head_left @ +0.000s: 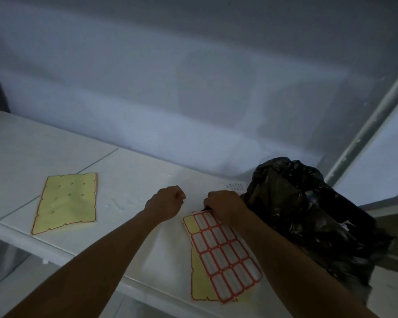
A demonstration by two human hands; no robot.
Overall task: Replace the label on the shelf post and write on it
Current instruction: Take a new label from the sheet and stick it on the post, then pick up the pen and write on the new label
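Head view: the right hand (225, 204) is curling its grip shut on the label sheet's (223, 255) far end, the sheet's length running back toward the person, while the fisted left hand (167, 203) is holding nothing visible.

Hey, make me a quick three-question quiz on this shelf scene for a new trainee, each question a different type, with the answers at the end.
1. True or false: the label sheet under the right hand still has all its labels.
2. Multiple choice: what sits just right of the right hand? A) a cardboard box B) a black plastic bag C) a tape roll
3. Fill in: the left hand is closed in a loose ____ on the white shelf.

Key:
1. False; its top-left corner shows bare yellow backing.
2. B
3. fist

Whether the closed fingers hold anything cannot be told. The used-up yellow backing sheet lies apart to the left.
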